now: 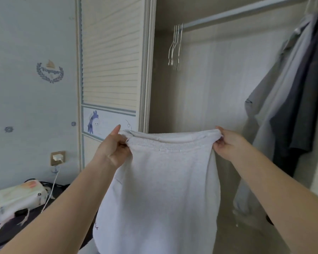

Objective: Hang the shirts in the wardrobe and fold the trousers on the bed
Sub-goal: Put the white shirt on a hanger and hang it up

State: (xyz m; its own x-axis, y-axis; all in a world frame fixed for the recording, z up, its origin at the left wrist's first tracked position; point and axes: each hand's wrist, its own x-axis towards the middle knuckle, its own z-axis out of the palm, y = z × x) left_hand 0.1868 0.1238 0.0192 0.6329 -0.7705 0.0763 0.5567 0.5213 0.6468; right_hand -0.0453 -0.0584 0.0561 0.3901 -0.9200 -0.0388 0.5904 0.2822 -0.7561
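Note:
I hold up a light grey garment (160, 189) with a ribbed band along its top edge, in front of the open wardrobe. My left hand (114, 145) pinches the left end of the band. My right hand (228, 143) pinches the right end. The cloth hangs straight down between my arms, and its lower part runs out of view. Several empty wire hangers (175, 48) hang at the left end of the wardrobe rail (237, 13). At the right end of the rail hang a light grey shirt (275, 99) and a dark grey shirt (301, 107).
A louvred wardrobe door (112, 61) stands to the left of the opening. Lower left, a patterned pillow (15, 200) lies on a dark bed surface (44, 217). A white charger (57, 158) sits in a wall socket with its cable hanging down.

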